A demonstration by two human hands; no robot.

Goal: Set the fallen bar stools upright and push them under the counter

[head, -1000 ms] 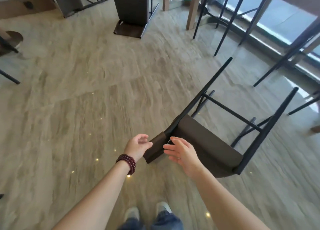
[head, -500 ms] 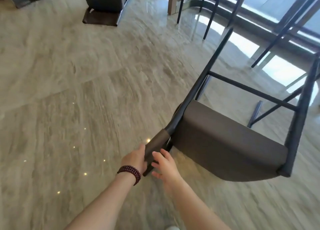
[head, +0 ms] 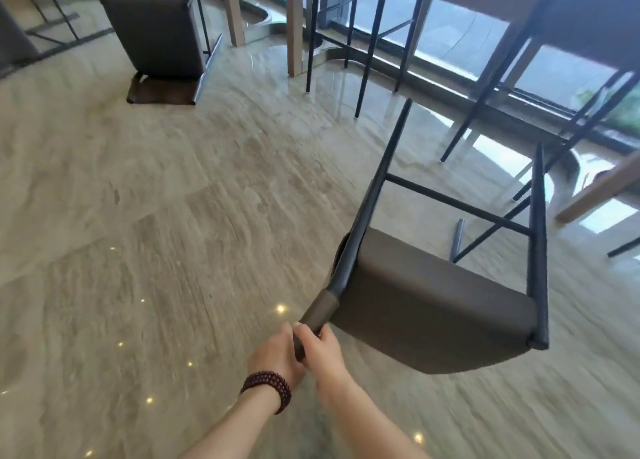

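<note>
Both hands, left [head: 277, 351] and right [head: 320, 351], have now closed together on the backrest end of the fallen stool [head: 433, 306], near right on the floor, so lifting can begin.

Bar stool [head: 433, 306]: matt brown leather-like upholstery, matt black metal legs; floor [head: 138, 216]: glossy veined stone; bracelet [head: 268, 387]: polished dark-red beads.

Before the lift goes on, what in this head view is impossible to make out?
- Tip of the padded backrest post: hidden inside the left hand and right hand.
- Top face of the dark brown padded bar stool: turned away; only its underside and black legs show.
- Wooden counter: cut off by the top edge.
- Second fallen stool: top cropped.
</note>
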